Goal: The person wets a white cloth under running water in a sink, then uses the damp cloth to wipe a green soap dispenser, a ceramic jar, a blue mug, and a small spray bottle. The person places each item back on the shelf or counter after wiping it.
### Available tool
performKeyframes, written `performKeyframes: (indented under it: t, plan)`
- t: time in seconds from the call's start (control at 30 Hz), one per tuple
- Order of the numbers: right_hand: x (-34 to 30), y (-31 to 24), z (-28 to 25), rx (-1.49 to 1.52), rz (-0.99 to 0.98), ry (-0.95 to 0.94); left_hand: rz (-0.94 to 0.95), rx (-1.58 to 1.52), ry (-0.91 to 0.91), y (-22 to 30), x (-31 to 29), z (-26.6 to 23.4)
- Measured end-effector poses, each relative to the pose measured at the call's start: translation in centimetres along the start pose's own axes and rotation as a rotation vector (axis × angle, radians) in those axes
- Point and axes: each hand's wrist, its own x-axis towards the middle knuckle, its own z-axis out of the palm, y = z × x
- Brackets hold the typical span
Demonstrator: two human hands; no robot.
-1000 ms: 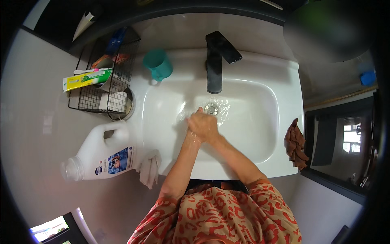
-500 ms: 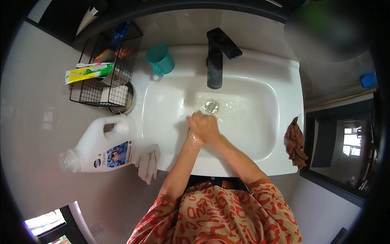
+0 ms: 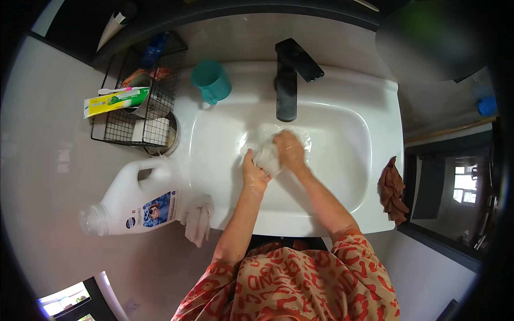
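Note:
A wet, crumpled white cloth (image 3: 267, 159) is stretched between my hands, low in the white sink basin (image 3: 342, 160). My left hand (image 3: 254, 172) grips its left side, thumb pointing up along it. On the other side my right hand (image 3: 290, 150) is closed on the cloth, its curled fingers slightly smeared by motion. Both hands are wet. Just beyond them is the black faucet (image 3: 286, 96), and water splashes under its spout. The drain is hidden behind my hands and the cloth.
A teal mug (image 3: 211, 80) stands on the back left rim. Left of the sink are a wire basket (image 3: 155, 101) with a toothpaste tube (image 3: 115, 101), a white jug (image 3: 144, 192) and a greyish cloth (image 3: 198, 219). A brown cloth (image 3: 392, 190) drapes the right rim.
My clasped hands have come apart, bringing the white cloth into sight between them. My right hand has moved right and toward the faucet; my left stays near its place.

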Motion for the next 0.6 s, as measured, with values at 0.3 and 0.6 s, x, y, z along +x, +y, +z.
performKeyframes:
  t: [0.3,0.6]
  plan:
    - [0.3,3.7,2.6,-0.226,0.458,0.057,-0.04,0.045,-0.006,1.1,1.1,-1.4]
    - [-6.0,-10.5,-2.8,0.697,-0.288,-0.149,-0.082,-0.054,-0.382,1.3,4.2,-4.6]
